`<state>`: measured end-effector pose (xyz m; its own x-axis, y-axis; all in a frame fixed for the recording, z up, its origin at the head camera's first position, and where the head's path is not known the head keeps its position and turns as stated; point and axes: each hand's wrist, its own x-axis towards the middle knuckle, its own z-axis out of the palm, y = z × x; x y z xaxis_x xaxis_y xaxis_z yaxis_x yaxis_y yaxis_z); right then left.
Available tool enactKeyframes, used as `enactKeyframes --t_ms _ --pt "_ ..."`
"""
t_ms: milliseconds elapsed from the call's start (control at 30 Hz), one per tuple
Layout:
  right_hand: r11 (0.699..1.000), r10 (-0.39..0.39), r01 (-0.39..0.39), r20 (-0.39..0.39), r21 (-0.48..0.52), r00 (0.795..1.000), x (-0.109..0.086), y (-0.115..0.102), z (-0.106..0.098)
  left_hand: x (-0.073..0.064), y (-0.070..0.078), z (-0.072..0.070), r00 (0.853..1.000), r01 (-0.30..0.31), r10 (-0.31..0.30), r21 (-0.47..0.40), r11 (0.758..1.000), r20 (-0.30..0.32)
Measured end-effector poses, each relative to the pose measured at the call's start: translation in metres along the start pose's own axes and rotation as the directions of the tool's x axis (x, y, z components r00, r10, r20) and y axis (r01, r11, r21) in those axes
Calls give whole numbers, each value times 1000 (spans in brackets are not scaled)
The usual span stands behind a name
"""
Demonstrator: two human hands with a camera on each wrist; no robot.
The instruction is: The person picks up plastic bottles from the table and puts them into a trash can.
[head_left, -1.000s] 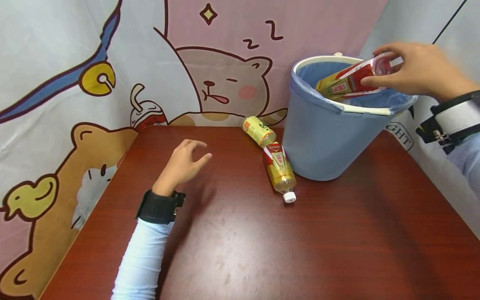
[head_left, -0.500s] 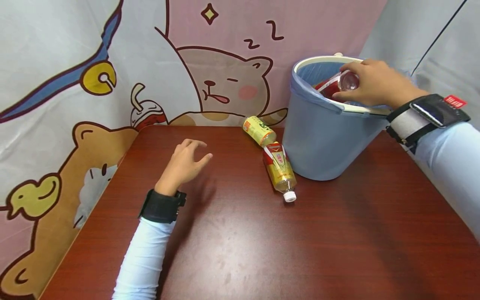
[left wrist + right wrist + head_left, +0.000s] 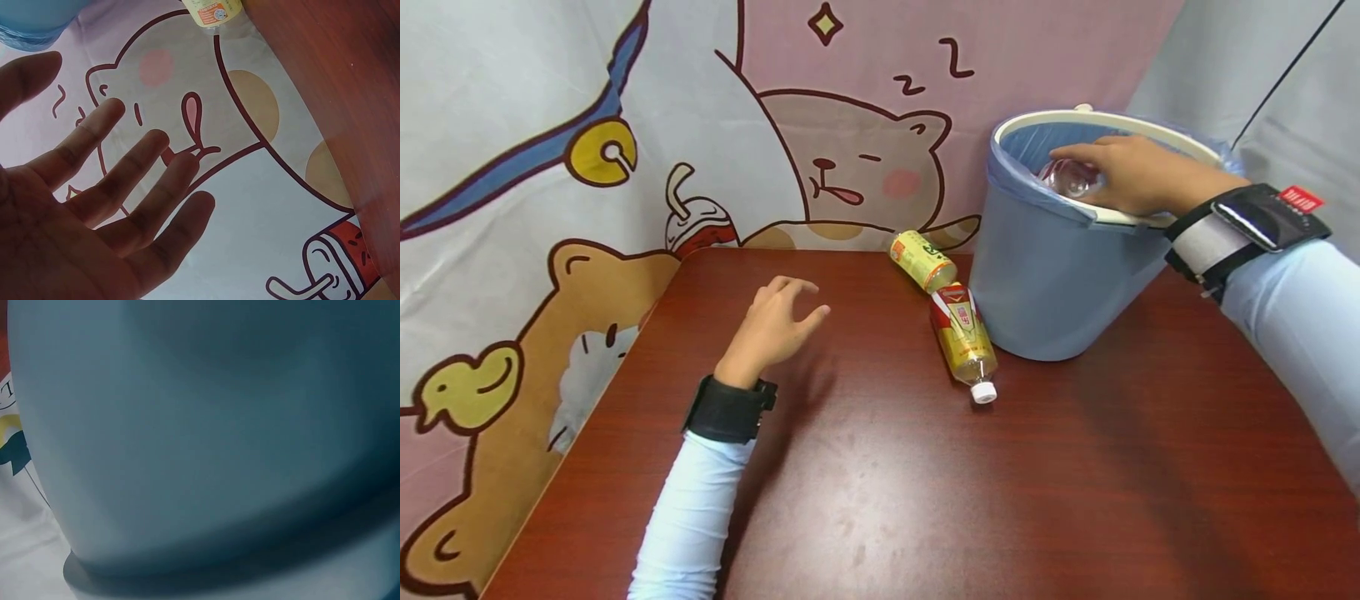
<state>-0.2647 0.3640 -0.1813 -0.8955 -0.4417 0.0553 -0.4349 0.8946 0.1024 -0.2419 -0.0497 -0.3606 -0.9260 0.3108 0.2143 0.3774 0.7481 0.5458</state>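
Observation:
My right hand (image 3: 1138, 173) reaches over the near rim of a blue-grey trash bin (image 3: 1037, 275) and grips a plastic bottle (image 3: 1070, 177) by its clear base. Most of that bottle is down inside the bin, hidden by the rim. In the right wrist view the bin's outer wall (image 3: 175, 444) fills nearly everything, and the hand is out of sight there. My left hand (image 3: 771, 325) hovers above the table with nothing in it, fingers loosely bent and spread in the left wrist view, where the left palm (image 3: 69, 237) faces the camera.
Two bottles lie on the brown table (image 3: 880, 467) left of the bin: one with a red and gold label (image 3: 962, 333) and white cap, and behind it one with a yellow label (image 3: 922, 261). A blue liner (image 3: 1030, 146) covers the bin's rim. A cartoon-printed cloth (image 3: 865, 167) stands behind.
My right hand has moved left and down into the bin's mouth, and the red-labelled bottle it holds has sunk until only its base shows. The left hand has stayed nearly still.

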Motion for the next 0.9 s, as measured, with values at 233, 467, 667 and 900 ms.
enactKeyframes --t_ms 233,467,667,900 --pt "1000 -26 26 3 12 1000 -5 3 0 0 2 1 1000 5 -5 7 1000 6" --pt "999 33 -33 -22 0 999 -13 0 -5 0 5 2 1000 10 -10 10 1000 9" --pt "991 122 -113 -158 67 980 -29 -13 -22 1 15 10 1000 18 -18 44 999 -10" --pt "984 30 56 -463 171 886 -49 -51 -29 0 37 35 999 39 -39 44 998 7"
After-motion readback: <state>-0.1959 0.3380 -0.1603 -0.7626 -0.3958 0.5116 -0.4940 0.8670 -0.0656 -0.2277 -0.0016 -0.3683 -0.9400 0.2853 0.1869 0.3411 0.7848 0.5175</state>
